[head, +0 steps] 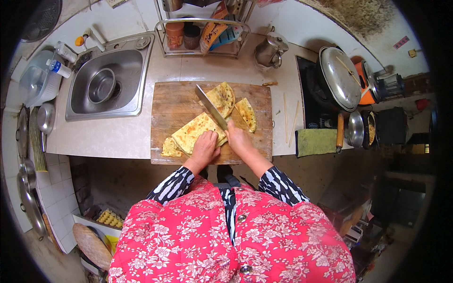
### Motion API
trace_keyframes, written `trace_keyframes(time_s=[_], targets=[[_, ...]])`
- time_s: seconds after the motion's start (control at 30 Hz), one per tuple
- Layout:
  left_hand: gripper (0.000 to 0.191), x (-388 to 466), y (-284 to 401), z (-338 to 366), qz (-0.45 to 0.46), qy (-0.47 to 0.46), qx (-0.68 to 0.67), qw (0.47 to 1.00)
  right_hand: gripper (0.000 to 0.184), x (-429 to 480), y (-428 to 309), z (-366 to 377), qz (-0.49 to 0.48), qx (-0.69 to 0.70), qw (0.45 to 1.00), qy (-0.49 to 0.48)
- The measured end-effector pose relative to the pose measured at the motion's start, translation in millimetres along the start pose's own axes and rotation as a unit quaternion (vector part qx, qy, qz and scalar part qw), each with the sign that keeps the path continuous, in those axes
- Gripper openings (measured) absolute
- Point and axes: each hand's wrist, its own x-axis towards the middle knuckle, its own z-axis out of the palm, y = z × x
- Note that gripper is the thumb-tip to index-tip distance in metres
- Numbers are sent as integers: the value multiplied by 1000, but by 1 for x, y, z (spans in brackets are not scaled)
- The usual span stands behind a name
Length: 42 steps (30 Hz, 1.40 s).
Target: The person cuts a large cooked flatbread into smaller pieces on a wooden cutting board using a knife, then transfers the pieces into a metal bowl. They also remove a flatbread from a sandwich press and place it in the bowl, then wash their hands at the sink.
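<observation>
On a wooden cutting board lie flatbread pieces with browned spots and green flecks. My left hand presses on the near end of a large folded flatbread piece, its fingers curled on top. My right hand is closed around the handle of a kitchen cleaver. The blade stands across the bread, between the large piece and a rounded piece behind it. A separate wedge lies to the right of the blade, and a smaller piece sits at the board's left.
A steel sink with a metal bowl is at left. Behind the board stand a rack of jars and a metal kettle. Chopsticks, a green cloth and a lidded wok lie to the right.
</observation>
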Motion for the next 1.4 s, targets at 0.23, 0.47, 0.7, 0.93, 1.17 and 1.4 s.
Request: trace_keyframes(time_s=[0.23, 0.47, 0.7, 0.93, 1.17, 1.4], targets=[[35, -13, -4, -18, 6, 21, -85, 996, 32, -28, 6, -11, 14, 55, 996, 67], [33, -34, -52, -46, -175, 180, -40, 967, 30, -79, -8, -39, -32, 52, 998, -20], [37, -23, -61, -39, -180, 111, -96, 973, 25, -89, -17, -32, -22, 54, 998, -15], [43, -16, -60, -40, -170, 168, -125, 963, 29, -78, -40, -51, -17, 77, 997, -16], [35, -29, -63, -47, -194, 165, -118, 960, 24, -88, -47, -52, -43, 123, 987, 98], [19, -28, -37, -37, -85, 142, -36, 986, 23, -75, -8, 1, -21, 27, 999, -22]])
